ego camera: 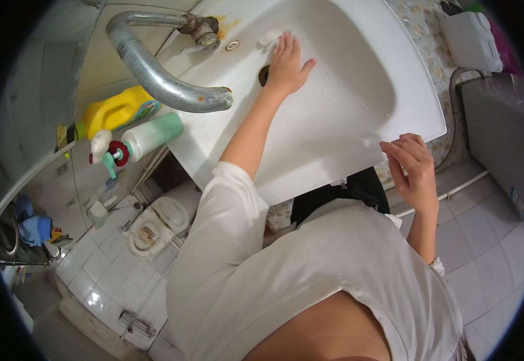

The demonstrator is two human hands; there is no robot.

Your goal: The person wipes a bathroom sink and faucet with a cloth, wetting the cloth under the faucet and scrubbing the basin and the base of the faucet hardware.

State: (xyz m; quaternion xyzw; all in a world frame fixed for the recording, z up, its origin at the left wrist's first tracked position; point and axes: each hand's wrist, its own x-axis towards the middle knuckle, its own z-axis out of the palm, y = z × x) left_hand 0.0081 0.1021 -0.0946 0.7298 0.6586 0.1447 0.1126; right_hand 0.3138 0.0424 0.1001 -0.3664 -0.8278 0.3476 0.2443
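Inside the white ceramic washbasin, my left hand lies palm down against the basin wall, just beside the dark drain hole. Its thumb is spread away from the fingers, and a whitish blur by the fingertips could be a reflection or something thin; I cannot tell which. My right hand hovers over the front right rim with loosely bent fingers and nothing visible in it. A rust-marked metal faucet arches over the left side of the basin. Small drops dot the basin's surface.
Left of the basin are a yellow plastic jug, a green-and-white pump bottle and a small white bottle. A toilet stands lower left. On the right are a white plastic canister, a grey appliance and a hose.
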